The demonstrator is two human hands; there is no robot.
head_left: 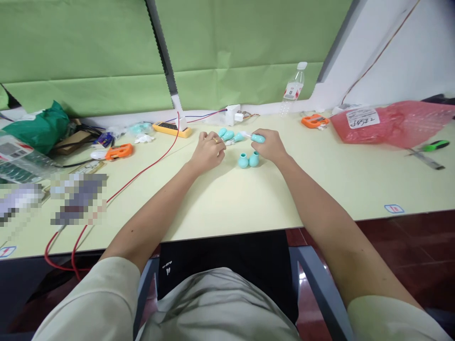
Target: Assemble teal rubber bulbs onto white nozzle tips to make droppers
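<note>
1. Grasping a rounded turquoise, plastic-looking piece [258, 139], my right hand [270, 145] is closed; my left hand [208, 152] curls, but I cannot tell whether it holds anything.
2. Just beside my right hand, two round turquoise open-necked bulbs [243, 162] stand on the pale yellow tabletop [227, 203]; brushing knuckles might topple them.
3. Beyond lie loose turquoise oval pieces [228, 135]; a careless reach could scatter them.

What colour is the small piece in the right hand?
The small piece in the right hand is light turquoise, as the head view shows.
</note>
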